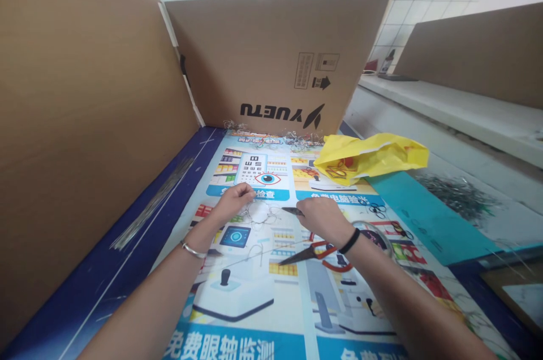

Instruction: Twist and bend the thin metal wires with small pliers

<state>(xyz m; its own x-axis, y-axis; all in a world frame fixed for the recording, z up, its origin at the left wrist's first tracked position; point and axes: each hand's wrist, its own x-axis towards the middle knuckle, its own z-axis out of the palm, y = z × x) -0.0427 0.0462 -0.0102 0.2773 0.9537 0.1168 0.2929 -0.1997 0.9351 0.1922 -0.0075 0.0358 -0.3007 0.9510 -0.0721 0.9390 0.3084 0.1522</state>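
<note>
Bent wire (pixel 259 221): mid-tabletop (pixel 284 292), between the hands.
Left hand (pixel 236 200): ten o'clock; grip pinched tight, fingertips together, seemingly on the wire.
Right hand (pixel 320 216): three o'clock; grip closed round a dark-tipped tool (pixel 291 211) aimed at the wire; contact unclear.
Wire step: probably shaping; the next move likely calls for a steady left pinch.
Scissors (pixel 299 255): four o'clock.
Straight wires (pixel 153 204): nine o'clock.
Yellow bag (pixel 382 159): two o'clock.
</note>
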